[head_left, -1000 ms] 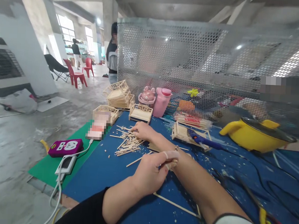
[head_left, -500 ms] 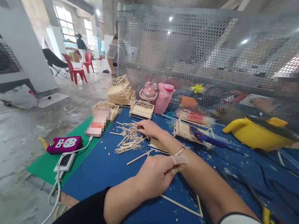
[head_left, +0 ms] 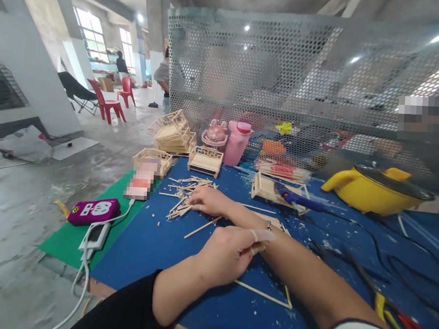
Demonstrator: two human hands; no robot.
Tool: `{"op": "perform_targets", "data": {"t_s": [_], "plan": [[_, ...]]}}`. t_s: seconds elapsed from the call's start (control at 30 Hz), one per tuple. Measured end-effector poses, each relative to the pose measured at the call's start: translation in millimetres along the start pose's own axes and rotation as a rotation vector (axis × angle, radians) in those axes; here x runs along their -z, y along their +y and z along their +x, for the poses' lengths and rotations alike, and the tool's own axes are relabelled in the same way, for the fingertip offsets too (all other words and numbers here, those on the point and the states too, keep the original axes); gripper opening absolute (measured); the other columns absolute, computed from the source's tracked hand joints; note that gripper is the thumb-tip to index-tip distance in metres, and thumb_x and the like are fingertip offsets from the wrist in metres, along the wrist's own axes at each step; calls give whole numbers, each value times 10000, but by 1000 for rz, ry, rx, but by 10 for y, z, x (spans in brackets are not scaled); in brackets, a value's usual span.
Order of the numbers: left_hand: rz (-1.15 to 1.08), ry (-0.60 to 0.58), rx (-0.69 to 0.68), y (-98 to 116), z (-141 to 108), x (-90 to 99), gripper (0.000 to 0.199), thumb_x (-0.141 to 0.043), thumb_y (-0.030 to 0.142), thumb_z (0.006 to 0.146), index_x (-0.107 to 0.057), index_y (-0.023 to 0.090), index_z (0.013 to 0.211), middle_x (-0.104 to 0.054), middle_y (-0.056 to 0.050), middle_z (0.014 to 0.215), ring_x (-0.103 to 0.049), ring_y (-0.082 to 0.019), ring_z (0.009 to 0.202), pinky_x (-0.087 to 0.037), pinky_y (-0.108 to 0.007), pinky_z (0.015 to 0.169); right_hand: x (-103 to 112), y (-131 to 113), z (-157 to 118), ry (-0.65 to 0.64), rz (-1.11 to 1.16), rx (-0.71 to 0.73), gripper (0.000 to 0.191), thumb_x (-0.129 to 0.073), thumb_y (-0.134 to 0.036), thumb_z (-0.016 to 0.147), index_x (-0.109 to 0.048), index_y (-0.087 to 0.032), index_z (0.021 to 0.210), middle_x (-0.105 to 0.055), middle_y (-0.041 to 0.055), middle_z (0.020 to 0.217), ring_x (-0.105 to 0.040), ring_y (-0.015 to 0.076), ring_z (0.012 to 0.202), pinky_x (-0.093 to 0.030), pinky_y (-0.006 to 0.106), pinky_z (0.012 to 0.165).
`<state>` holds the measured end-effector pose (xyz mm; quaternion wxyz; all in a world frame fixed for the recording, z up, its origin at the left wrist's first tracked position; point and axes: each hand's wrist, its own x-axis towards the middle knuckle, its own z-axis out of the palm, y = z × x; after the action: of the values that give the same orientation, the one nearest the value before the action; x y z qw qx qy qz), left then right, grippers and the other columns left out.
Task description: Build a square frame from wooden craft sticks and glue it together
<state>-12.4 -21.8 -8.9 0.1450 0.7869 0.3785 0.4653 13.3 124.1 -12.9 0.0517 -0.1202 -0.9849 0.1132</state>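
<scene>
Over a loose pile of short wooden sticks (head_left: 182,211), my right hand (head_left: 212,201) reaches in with bent fingers pinched on a stick at the pile's near right side. Closer to me, my left hand (head_left: 225,255) is closed, its taped thumb and finger pressed together beside my right forearm; what they hold is hidden. Below it, thin sticks joined at a corner (head_left: 287,304) lie on the blue table mat (head_left: 133,258). More sticks, laid side by side, are partly covered by my right arm. A single stick (head_left: 201,228) lies in front of the pile.
Small wooden stick frames (head_left: 205,162) stand behind the pile, with a stack (head_left: 174,132) further back. A blue glue gun (head_left: 302,200) rests on another frame. Also about are a pink bottle (head_left: 238,145), yellow pot (head_left: 376,192), pliers (head_left: 381,308) and purple case (head_left: 94,212).
My right hand has shifted toward the near side of the stick pile, its fingers lower among the sticks. My left hand stays closed in about the same place. The view has shifted slightly.
</scene>
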Motion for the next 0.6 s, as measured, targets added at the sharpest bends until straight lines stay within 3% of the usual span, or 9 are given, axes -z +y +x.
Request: {"op": "perform_targets", "data": {"t_s": [0.2, 0.37, 0.47, 0.6], "plan": [[13, -43, 28, 1, 1, -8, 269, -457, 210, 874, -613, 197, 1092, -714, -34, 884, -660, -148, 804, -512, -240, 743, 173, 261, -119, 161, -46, -213, 287, -510, -149, 822, -657, -205, 1062, -649, 64, 976, -567, 158, 861, -392, 237, 744], [-39, -78, 5, 25, 8, 5, 283, -448, 198, 878, -594, 199, 1121, -709, -35, 932, -657, -139, 831, -507, -232, 762, 333, 470, -309, 243, -67, -444, 277, -522, -78, 738, -684, -160, 946, -696, 48, 866, -595, 152, 748, -411, 229, 709], [-33, -112, 3, 35, 13, 10, 282, -446, 198, 877, -596, 190, 1115, -710, -37, 893, -655, -136, 796, -508, -228, 740, 380, 565, -370, 289, -78, -541, 241, -519, -92, 750, -690, -161, 906, -706, 46, 878, -612, 152, 780, -416, 224, 730], [-18, -121, -17, 33, 12, 4, 279, -448, 182, 869, -603, 182, 1100, -706, -38, 859, -650, -132, 765, -504, -219, 719, 400, 648, -412, 339, -90, -661, 263, -472, -149, 823, -655, -164, 1010, -707, 43, 844, -624, 138, 731, -422, 226, 719]]}}
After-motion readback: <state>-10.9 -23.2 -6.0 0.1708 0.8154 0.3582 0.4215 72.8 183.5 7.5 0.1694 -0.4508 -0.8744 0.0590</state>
